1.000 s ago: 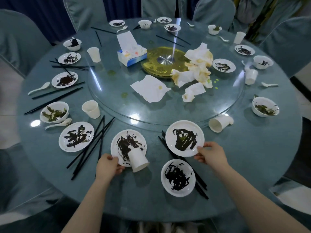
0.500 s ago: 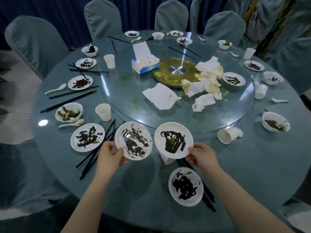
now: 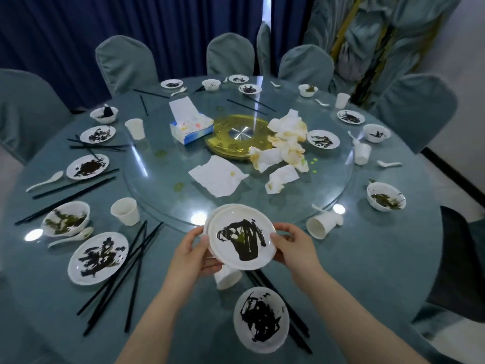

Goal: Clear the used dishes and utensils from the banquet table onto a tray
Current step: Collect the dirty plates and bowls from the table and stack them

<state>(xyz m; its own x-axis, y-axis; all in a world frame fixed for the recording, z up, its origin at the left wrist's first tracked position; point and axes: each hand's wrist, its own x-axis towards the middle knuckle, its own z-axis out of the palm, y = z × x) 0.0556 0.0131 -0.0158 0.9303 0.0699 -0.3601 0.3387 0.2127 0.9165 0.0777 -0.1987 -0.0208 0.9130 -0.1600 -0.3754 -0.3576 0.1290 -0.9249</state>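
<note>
White, sauce-smeared plate (image 3: 261, 319) waits nearest on the table (image 3: 367, 271); above a tipped cup (image 3: 227, 278), left hand (image 3: 189, 254) and right hand (image 3: 294, 246) pinch opposite rims of two stacked plates (image 3: 241, 236), likely nesting them for carrying; no tray in view

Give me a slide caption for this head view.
Both hands stack two sauce-smeared plates above the cluttered banquet table.

Two bare forearms, no sleeves anywhere up to the frame edge, left hand (image 3: 193, 254) and right hand (image 3: 295, 249) ungloved, no rings, watches or bands showing.
</note>
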